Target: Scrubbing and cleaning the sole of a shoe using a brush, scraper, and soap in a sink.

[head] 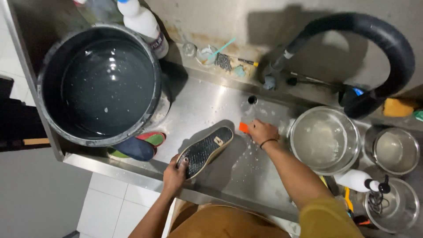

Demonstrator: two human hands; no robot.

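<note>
My left hand (175, 175) grips the heel end of a shoe (206, 149), which is turned sole up over the steel sink (207, 103). The sole is dark and patterned with a pale rim. My right hand (261, 131) is closed around a small orange brush (243, 127) just right of the shoe's toe, down near the wet sink floor. A black band sits on that wrist.
A large black bucket of water (100, 83) fills the sink's left side, with colourful insoles (139, 145) beneath it. Steel bowls (325, 137) stand at the right, with a white bottle (359, 180). A black hose (374, 35) arcs over the back ledge, by a toothbrush (220, 48).
</note>
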